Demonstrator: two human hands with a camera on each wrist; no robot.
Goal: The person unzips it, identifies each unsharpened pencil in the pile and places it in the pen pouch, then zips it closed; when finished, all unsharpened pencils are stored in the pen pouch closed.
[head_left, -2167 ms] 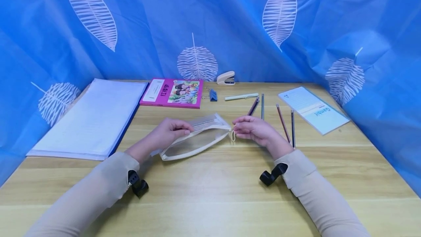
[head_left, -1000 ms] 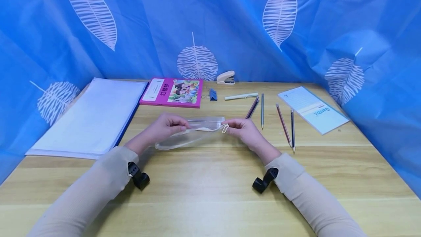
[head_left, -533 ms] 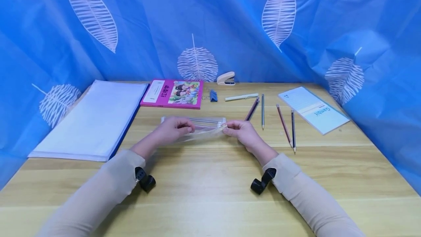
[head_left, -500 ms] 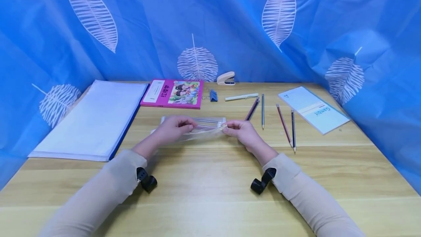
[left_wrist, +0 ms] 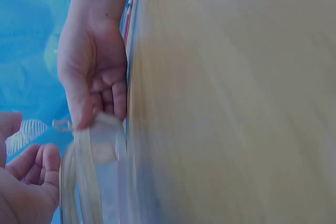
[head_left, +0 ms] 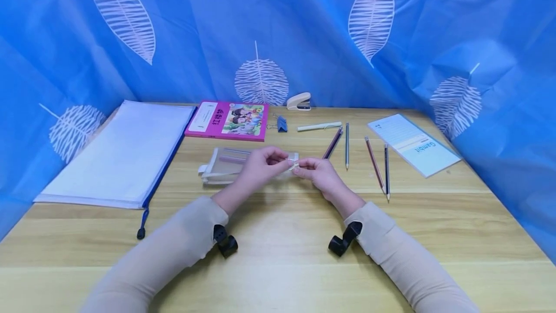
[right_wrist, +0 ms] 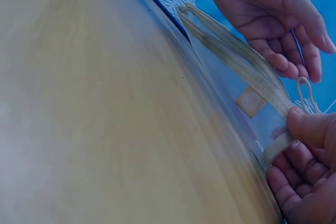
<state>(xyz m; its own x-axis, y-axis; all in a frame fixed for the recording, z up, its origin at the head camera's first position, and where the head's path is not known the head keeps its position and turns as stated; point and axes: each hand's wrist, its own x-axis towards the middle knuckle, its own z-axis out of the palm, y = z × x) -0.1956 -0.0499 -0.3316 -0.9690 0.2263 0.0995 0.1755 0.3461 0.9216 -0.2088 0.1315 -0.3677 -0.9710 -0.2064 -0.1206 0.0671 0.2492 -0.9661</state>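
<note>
A clear zip pouch (head_left: pixel 213 170) with cream zipper edging stands over the middle of the table. In the right wrist view, my right hand (right_wrist: pixel 315 166) pinches its right end between thumb and fingers, right by a cream tab. The zipper tapes (right_wrist: pixel 236 59) stand apart along the top, and a thin loop cord (right_wrist: pixel 307 90) sticks up at that end. My left hand (head_left: pixel 262 165) is close to this loop, thumb and fingers parted, holding nothing. Through the clear side an orange-brown square (right_wrist: pixel 251 101) shows.
White sheets on a blue-edged folder (head_left: pixel 113 153) lie at left, beside a pink book (head_left: pixel 236 120). Behind are a blue binder clip (head_left: pixel 282 123), a stapler (head_left: pixel 298 101) and a pale pen-like stick (head_left: pixel 319 126). Several pencils (head_left: pixel 386 173) and a notepad (head_left: pixel 414 145) lie at right.
My right hand has moved left and pinched the pouch's right end. My left hand has let go of the top edge and slid right, close to the right hand. The pouch's mouth gapes less.
</note>
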